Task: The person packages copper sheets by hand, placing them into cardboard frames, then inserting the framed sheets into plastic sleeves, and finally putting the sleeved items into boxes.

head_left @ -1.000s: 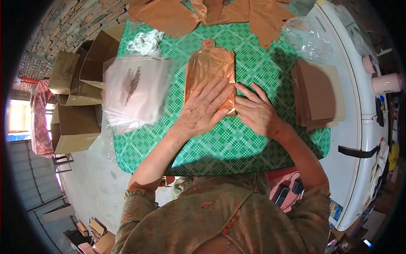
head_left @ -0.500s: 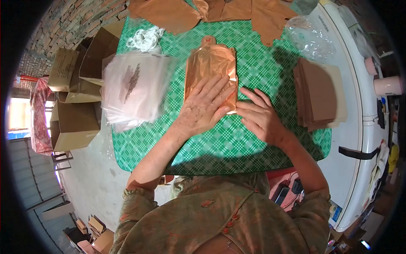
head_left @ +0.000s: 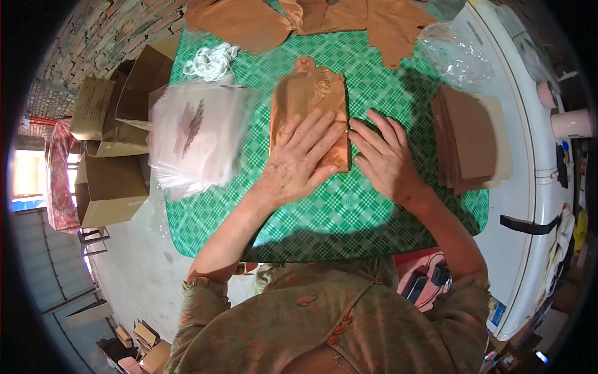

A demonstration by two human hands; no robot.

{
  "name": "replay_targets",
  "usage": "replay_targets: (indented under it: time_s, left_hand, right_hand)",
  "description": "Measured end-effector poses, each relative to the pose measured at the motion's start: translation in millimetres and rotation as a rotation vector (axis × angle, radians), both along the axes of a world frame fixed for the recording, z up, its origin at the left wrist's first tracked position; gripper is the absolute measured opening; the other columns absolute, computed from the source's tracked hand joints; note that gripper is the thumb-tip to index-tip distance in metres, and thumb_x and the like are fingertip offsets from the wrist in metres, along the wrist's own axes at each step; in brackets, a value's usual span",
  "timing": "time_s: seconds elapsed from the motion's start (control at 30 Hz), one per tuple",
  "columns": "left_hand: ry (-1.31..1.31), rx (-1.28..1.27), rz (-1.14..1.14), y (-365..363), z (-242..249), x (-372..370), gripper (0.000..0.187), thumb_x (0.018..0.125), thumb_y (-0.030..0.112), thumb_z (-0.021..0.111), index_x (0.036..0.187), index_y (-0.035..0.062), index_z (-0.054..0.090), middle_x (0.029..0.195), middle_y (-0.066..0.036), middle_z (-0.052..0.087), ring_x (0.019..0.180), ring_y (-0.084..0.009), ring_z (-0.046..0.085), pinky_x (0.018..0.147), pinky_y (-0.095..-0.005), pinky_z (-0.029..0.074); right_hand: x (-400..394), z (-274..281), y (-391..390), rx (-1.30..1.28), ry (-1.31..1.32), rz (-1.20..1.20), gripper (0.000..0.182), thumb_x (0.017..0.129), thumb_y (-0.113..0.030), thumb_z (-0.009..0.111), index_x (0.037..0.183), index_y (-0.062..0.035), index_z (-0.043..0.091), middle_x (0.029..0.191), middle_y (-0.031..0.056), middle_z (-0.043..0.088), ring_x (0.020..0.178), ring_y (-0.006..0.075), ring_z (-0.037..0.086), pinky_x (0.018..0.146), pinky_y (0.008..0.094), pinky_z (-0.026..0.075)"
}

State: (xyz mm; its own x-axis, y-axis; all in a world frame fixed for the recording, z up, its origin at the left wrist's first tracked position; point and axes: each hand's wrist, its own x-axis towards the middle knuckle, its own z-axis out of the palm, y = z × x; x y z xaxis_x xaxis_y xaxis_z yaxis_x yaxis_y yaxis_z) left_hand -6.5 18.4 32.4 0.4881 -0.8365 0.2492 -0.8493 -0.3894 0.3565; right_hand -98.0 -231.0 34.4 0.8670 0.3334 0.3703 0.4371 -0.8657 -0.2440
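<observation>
A folded, shiny copper-brown piece (head_left: 310,93) lies flat on the green checked tablecloth, with a small rounded tab bearing a red spot at its far end. Pressed flat over its near half is my left hand (head_left: 299,153), fingers stretched out. My right hand (head_left: 387,153) is just off the right edge of the piece, fingers spread, with the index fingertip close to that edge. Left of my left hand sits a stack of clear plastic bags (head_left: 199,134) with dark printing.
More copper-brown pieces (head_left: 249,28) lie across the table's far edge. White cord (head_left: 210,61) is bundled behind the bags. A stack of brown card sheets (head_left: 476,137) stands at the right, crumpled clear plastic (head_left: 458,53) behind it. Open cardboard boxes (head_left: 115,187) stand off the left side.
My right hand has shifted slightly right and forward, away from the piece's near right corner. The piece's right edge looks straighter and its surface smoother. My left hand stays almost in place.
</observation>
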Motion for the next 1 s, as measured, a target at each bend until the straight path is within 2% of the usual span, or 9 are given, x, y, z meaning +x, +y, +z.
replay_targets:
  time_s: [0.23, 0.47, 0.63, 0.8, 1.0]
  left_hand:
    - [-0.037, 0.149, 0.044, 1, 20, -3, 0.07, 0.109, 0.056, 0.05, 0.166, 0.0164, 0.045, 0.173, -0.012, 0.04, 0.163, -0.0348, 0.028, 0.134, -0.0565, 0.016]
    - [0.008, 0.155, 0.069, 5, 35, 7, 0.059, 0.112, 0.045, 0.05, 0.162, 0.0135, 0.051, 0.171, -0.015, 0.041, 0.163, -0.0365, 0.029, 0.134, -0.0558, 0.017]
    - [-0.063, 0.066, 0.196, 8, 11, 38, 0.057, 0.113, 0.042, 0.05, 0.16, 0.0109, 0.053, 0.171, -0.019, 0.039, 0.163, -0.0406, 0.026, 0.134, -0.0554, 0.018]
    - [-0.084, 0.153, 0.19, 2, -6, 19, 0.065, 0.112, 0.045, 0.05, 0.168, 0.0142, 0.041, 0.176, -0.015, 0.033, 0.164, -0.0412, 0.022, 0.134, -0.0596, 0.011]
    - [0.025, 0.142, 0.122, 5, 0, -25, 0.064, 0.112, 0.046, 0.05, 0.167, 0.0139, 0.043, 0.176, -0.014, 0.033, 0.165, -0.0406, 0.02, 0.134, -0.0598, 0.007]
  right_hand:
    - [3, -5, -1, 0.009, 0.006, 0.003, 0.054, 0.09, -0.017, 0.08, 0.14, -0.001, 0.065, 0.157, 0.0114, 0.056, 0.15, 0.0384, 0.042, 0.123, 0.0584, 0.033]
    - [6, -5, -2, 0.006, -0.007, -0.009, 0.055, 0.09, -0.019, 0.08, 0.14, -0.0026, 0.066, 0.155, 0.0097, 0.057, 0.149, 0.0366, 0.045, 0.122, 0.0574, 0.035]
    - [7, -6, -2, 0.0, 0.001, -0.001, 0.056, 0.089, -0.02, 0.081, 0.141, -0.003, 0.066, 0.154, 0.0095, 0.057, 0.149, 0.0365, 0.044, 0.122, 0.0573, 0.035]
    - [3, -7, -2, 0.004, 0.01, -0.003, 0.056, 0.089, -0.021, 0.081, 0.14, -0.0034, 0.066, 0.155, 0.0084, 0.056, 0.149, 0.0359, 0.043, 0.123, 0.0573, 0.034]
    - [-38, -2, 5, -0.008, 0.047, -0.006, 0.053, 0.088, -0.022, 0.08, 0.137, -0.004, 0.068, 0.154, 0.0075, 0.057, 0.149, 0.0352, 0.045, 0.122, 0.0582, 0.034]
